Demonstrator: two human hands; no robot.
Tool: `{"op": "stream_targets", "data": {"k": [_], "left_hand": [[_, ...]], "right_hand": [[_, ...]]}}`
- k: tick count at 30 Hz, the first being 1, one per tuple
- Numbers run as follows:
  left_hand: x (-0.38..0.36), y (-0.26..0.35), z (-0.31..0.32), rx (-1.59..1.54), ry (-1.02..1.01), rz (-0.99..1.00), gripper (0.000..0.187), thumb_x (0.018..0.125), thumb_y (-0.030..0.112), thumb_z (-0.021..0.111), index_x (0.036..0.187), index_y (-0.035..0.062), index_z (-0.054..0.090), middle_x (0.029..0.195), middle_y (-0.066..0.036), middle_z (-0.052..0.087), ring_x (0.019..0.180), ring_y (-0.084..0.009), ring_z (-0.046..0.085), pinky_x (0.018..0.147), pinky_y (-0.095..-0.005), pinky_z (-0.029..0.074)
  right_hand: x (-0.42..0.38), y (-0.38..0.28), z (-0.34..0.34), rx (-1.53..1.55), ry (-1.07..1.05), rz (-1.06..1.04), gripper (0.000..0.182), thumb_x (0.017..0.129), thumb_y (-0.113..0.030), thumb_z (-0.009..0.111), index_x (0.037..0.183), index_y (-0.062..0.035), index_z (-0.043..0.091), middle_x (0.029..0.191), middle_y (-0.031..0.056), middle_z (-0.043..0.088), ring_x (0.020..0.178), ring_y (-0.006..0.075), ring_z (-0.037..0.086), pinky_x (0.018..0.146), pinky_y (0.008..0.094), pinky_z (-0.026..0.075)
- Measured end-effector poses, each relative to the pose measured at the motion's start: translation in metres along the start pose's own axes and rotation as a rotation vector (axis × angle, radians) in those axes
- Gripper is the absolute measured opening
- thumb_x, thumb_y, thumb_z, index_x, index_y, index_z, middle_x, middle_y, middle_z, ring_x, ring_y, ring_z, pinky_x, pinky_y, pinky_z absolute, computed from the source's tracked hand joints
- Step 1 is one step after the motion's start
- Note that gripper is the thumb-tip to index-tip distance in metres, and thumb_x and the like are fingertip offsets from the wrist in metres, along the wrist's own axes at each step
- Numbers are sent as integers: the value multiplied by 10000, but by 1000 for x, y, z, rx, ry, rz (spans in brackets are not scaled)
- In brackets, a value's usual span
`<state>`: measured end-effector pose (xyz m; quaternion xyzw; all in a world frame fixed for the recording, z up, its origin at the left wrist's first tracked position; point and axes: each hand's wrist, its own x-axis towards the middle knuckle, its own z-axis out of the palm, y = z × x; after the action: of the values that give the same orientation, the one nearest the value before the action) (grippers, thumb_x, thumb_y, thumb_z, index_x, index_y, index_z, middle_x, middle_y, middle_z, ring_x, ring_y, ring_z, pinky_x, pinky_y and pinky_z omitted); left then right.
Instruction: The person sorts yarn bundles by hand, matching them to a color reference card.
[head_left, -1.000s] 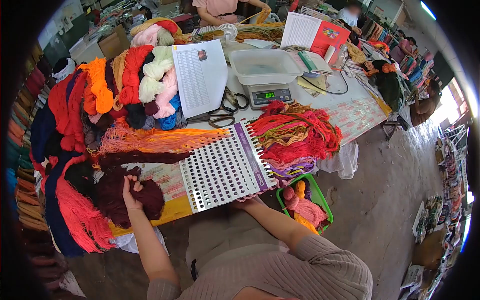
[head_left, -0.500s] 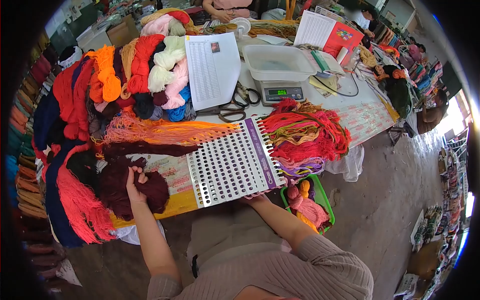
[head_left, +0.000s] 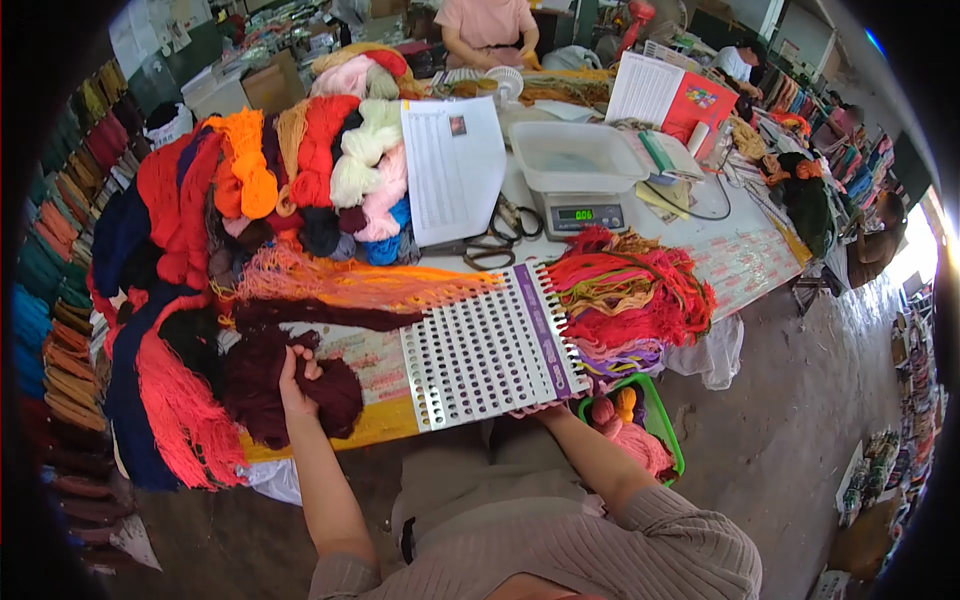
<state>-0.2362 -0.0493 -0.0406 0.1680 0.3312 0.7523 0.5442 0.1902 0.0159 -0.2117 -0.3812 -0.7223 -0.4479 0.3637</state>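
Curled fingers of my left hand (head_left: 300, 382) grip a bundle of dark maroon yarn (head_left: 262, 385) at the table's front left. A white perforated card (head_left: 485, 350) with a purple strip lies at the front edge. Orange yarn (head_left: 380, 283) and a maroon strand lead to its left side, and red, olive and purple yarns (head_left: 625, 290) hang off its right side. My right hand (head_left: 540, 408) is at the card's lower right edge, mostly under it, so its fingers are hidden.
Colourful skeins (head_left: 250, 165) are piled at the left. Behind the card are a printed sheet (head_left: 453, 175), black scissors (head_left: 515, 222) and a scale (head_left: 583, 213) bearing a clear tub (head_left: 578, 155). A green basket (head_left: 660, 425) stands below right. Another person (head_left: 487, 30) is across the table.
The view has shifted, so the table appears lower and further right. My left hand still holds the maroon yarn, and my right hand remains at the card's edge.
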Motion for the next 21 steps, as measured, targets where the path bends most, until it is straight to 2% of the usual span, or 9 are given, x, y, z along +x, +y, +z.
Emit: {"op": "stream_targets", "data": {"k": [6,15,21], "left_hand": [[1,-1,2,-16,-19,-4,213,928,261,489,895,60,548,786,-50,547,534,-92,409,496,-219,358],[2,-1,1,20,7,-2,208,921,273,500,897,73,554,782,-42,551,522,-90,407,490,-214,356],[3,-3,-6,-48,-55,-2,218,932,258,482,918,58,568,784,-52,540,533,-78,392,489,-201,339]], "right_hand": [[9,20,-7,132,1,2,737,800,-595,446,1402,-220,247,1433,-12,267,1327,199,195,1055,465,183],[7,-20,-10,184,38,58,721,808,-588,435,1400,-218,256,1428,-14,276,1321,191,211,1053,454,191],[6,0,-11,177,30,56,710,814,-583,427,1399,-216,262,1425,-16,282,1317,185,222,1052,447,197]]}}
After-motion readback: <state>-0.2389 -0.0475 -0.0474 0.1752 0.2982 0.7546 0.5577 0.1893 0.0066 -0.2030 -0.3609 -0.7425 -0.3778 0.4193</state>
